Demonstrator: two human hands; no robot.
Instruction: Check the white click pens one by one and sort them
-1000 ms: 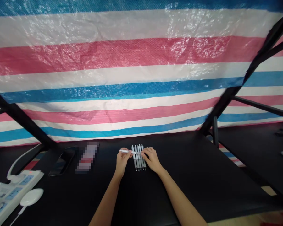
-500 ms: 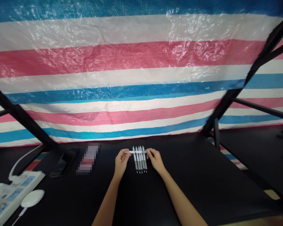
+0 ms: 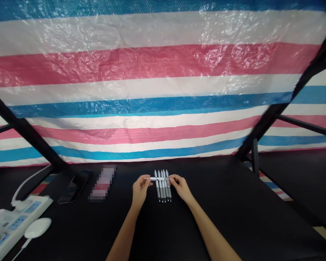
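Between my two hands a white and grey pen (image 3: pixel 159 178) is held level, crosswise over the row of pens below it. My left hand (image 3: pixel 140 187) pinches its left end between thumb and fingers. At the grey right end, my right hand (image 3: pixel 179 184) grips it the same way. Several matching white pens (image 3: pixel 163 192) with grey grips lie side by side on the black table, their tips towards me. The held pen hides part of their upper barrels.
At the left, a white power strip (image 3: pixel 21 221) with plugs lies beside a white round puck on a cable (image 3: pixel 38 228). A dark phone (image 3: pixel 74 187) and a blurred-out flat item (image 3: pixel 102 183) lie left of my hands. Black frame bars (image 3: pixel 263 134) and a striped sheet (image 3: pixel 141 87) stand behind.
The view has shifted slightly. Both hands still hold the pen crosswise over the row, and the pens on the table keep their arrangement.
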